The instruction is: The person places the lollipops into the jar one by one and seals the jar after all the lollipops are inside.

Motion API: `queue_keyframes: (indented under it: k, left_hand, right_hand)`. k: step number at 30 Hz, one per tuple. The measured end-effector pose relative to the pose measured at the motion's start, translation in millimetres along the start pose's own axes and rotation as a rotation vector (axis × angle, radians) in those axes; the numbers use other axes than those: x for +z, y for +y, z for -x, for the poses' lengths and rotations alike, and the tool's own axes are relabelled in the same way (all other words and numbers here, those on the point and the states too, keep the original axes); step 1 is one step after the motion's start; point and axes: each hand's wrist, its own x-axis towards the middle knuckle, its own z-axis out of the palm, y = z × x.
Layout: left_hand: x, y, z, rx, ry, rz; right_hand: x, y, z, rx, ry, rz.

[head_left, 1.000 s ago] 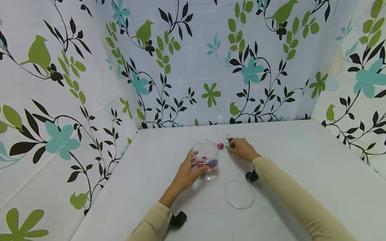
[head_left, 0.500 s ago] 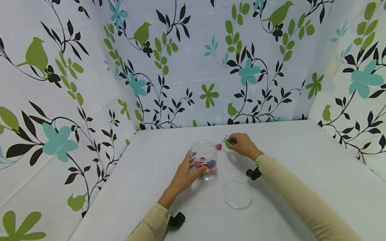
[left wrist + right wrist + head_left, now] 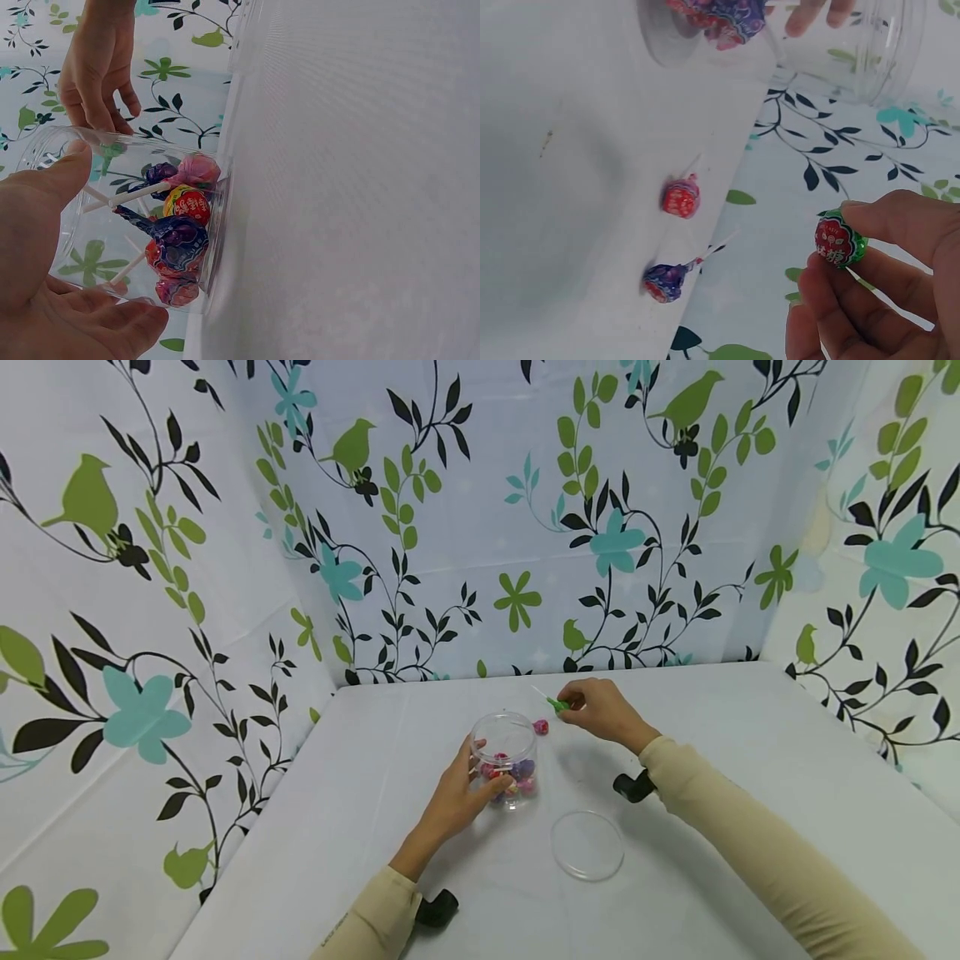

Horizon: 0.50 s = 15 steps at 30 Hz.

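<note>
The white table (image 3: pixel 720 727) is carrying a clear jar (image 3: pixel 504 739); near it a red lollipop (image 3: pixel 541 727) is lying, a purple lollipop (image 3: pixel 664 282) lying farther from it, while a round lid (image 3: pixel 587 846) is resting at its near right.

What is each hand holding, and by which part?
The left hand grips the clear jar round its side; the right hand pinches the green-wrapped lollipop by its candy head.

The clear jar (image 3: pixel 525 747) stands upright on the table (image 3: pixel 712 718), gripped by the left hand (image 3: pixel 455 789); lollipops (image 3: pixel 180 240) in purple, blue, red, pink and yellow wrappers lie jumbled in its lower part. The right hand (image 3: pixel 600 708) pinches a green lollipop (image 3: pixel 841 240), red label showing, above the table. A red lollipop (image 3: pixel 681 197) and a purple lollipop (image 3: pixel 661 281) lie near each other beside the jar.
</note>
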Motion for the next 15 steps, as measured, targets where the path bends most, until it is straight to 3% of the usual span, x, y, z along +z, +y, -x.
queue_keyframes:
  k: [15]
  left_hand:
    - [0.0,1.0,1.3,-0.035,-0.009,-0.013]
  right_hand:
    - [-6.9,-32,3,-0.071,0.01,-0.019]
